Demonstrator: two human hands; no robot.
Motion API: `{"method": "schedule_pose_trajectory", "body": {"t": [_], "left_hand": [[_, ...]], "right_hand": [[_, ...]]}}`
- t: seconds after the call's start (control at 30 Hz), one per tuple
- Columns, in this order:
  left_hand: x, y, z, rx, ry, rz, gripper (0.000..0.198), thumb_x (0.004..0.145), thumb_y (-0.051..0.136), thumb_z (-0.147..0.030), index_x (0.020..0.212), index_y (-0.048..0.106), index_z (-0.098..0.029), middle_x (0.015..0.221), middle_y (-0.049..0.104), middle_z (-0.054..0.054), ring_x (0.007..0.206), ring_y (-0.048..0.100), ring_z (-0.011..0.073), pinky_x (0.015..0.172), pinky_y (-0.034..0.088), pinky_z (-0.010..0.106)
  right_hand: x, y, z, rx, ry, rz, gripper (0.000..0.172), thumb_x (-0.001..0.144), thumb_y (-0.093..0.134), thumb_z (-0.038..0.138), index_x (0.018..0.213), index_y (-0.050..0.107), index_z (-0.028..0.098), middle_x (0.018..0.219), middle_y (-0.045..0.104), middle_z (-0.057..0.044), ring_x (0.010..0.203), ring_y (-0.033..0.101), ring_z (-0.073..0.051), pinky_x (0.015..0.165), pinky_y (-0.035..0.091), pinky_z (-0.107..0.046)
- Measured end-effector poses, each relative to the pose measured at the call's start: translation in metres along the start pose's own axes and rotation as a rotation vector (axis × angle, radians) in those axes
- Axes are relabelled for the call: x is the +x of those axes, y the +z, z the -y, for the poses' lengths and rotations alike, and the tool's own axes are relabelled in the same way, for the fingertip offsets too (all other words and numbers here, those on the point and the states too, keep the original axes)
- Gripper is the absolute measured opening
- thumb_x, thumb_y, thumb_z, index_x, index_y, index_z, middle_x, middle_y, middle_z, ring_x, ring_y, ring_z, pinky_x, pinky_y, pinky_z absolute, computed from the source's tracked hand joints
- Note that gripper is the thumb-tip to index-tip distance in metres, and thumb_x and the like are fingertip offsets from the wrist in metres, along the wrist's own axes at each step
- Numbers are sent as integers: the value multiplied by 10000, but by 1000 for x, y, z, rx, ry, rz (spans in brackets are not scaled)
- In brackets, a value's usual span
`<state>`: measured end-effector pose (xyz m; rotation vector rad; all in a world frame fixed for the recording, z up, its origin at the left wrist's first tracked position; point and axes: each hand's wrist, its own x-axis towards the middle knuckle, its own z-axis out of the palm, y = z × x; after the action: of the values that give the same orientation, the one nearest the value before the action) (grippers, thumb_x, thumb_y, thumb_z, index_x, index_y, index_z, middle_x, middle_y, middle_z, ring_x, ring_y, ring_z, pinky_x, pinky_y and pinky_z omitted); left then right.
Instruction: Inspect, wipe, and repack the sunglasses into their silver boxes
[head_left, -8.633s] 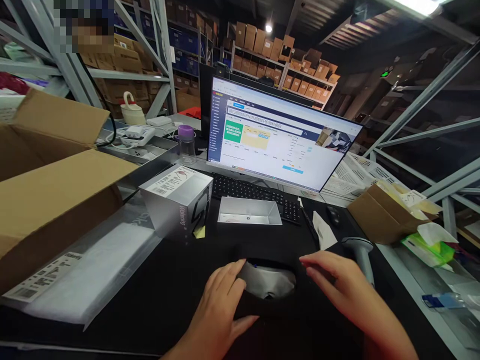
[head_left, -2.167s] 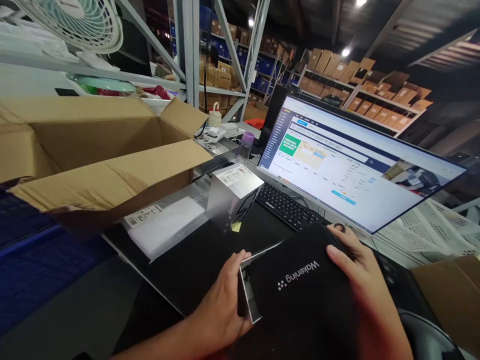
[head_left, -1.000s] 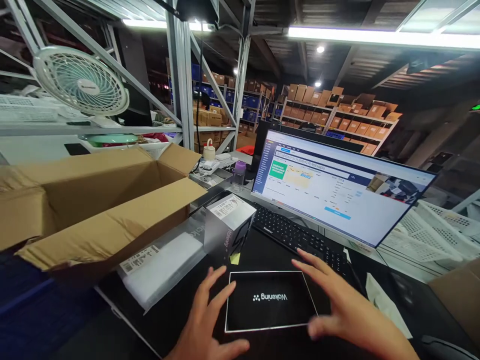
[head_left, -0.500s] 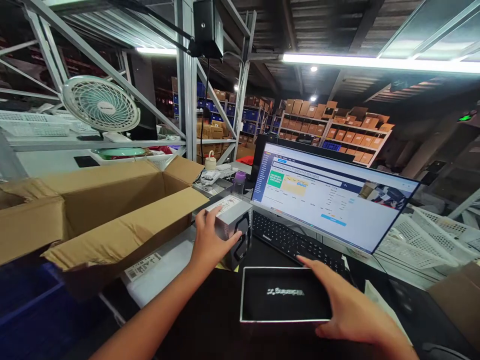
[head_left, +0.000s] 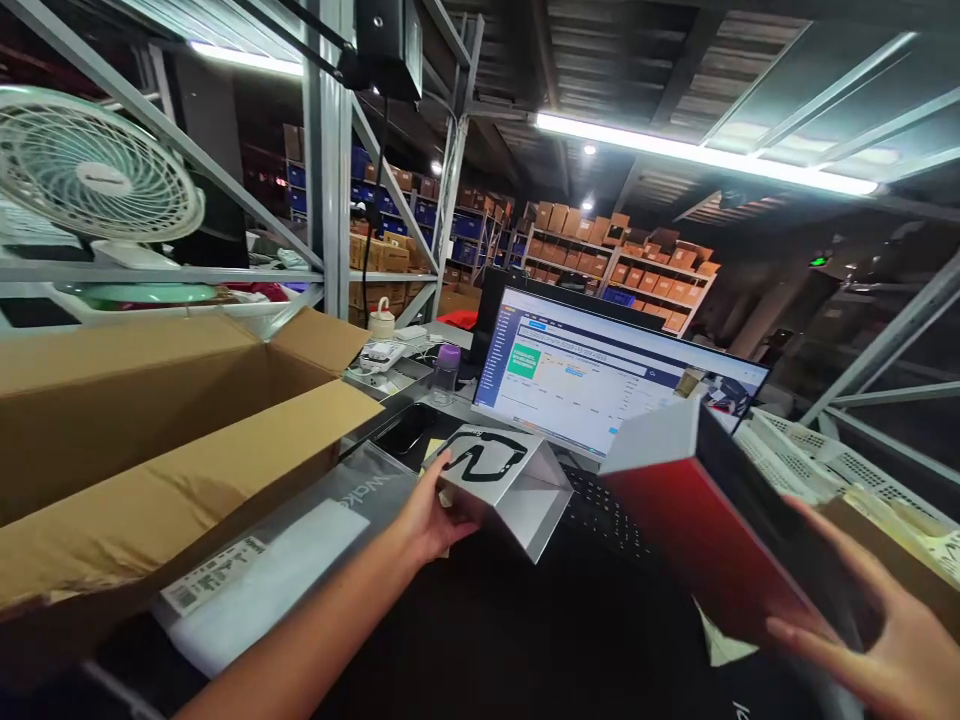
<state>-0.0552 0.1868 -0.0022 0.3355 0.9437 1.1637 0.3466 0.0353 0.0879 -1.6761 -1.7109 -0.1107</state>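
Note:
My left hand [head_left: 429, 518] is closed on the near left corner of a grey carton [head_left: 491, 470] printed with a black outline picture. The carton is tipped on its side, and its right end looks open, showing a pale inside. At the right, my right hand [head_left: 874, 615] grips a larger box [head_left: 697, 530] with a red side, a black face and a grey end. That box is raised and tilted in front of the keyboard and screen, with slight motion blur. Left of my left hand lies a clear plastic bag [head_left: 300, 540] with a barcode label and white contents.
A big open cardboard box [head_left: 172, 440] stands at the left. Behind are a monitor [head_left: 600, 370], a partly covered keyboard [head_left: 600, 510], a purple-capped bottle [head_left: 445, 372] and a dark phone-like slab [head_left: 405, 430]. White baskets [head_left: 825, 460] stand at the right, a fan [head_left: 101, 175] at upper left.
The grey carton has gone from upright to tipped over, its open end turned right. My right hand has lifted the black-faced box up and right, tilting it. The view has swung right.

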Motion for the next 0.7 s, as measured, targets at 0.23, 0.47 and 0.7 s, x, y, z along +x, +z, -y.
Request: {"method": "schedule_pose_trajectory", "body": {"t": [0.23,0.47,0.7], "left_hand": [[-4,-7,11,18,52,-9,288,896,607,-495,1007,575,-231,827,632,30,675,630,194,620,575,365],[-8,-10,43,210,167,-23,477,823,716,-537,1157,485,-286,1122,620,41,846,614,168,674,564,325],[-15,-11,57,388,245,2,527,827,672,-598,1165,392,-307,1332,542,68,1118,591,241,792,575,401]], "right_hand": [[-81,56,18,-15,24,173,948,707,766,527,1527,318,366,1516,454,-92,1332,491,-440,1063,470,-592],[-114,65,30,-29,226,397,953,712,736,361,1558,298,332,1478,401,-89,1338,471,-377,1119,429,-508],[-110,77,52,-60,323,429,977,690,735,318,1555,282,356,1436,389,-74,1317,486,-341,1097,451,-474]]}}
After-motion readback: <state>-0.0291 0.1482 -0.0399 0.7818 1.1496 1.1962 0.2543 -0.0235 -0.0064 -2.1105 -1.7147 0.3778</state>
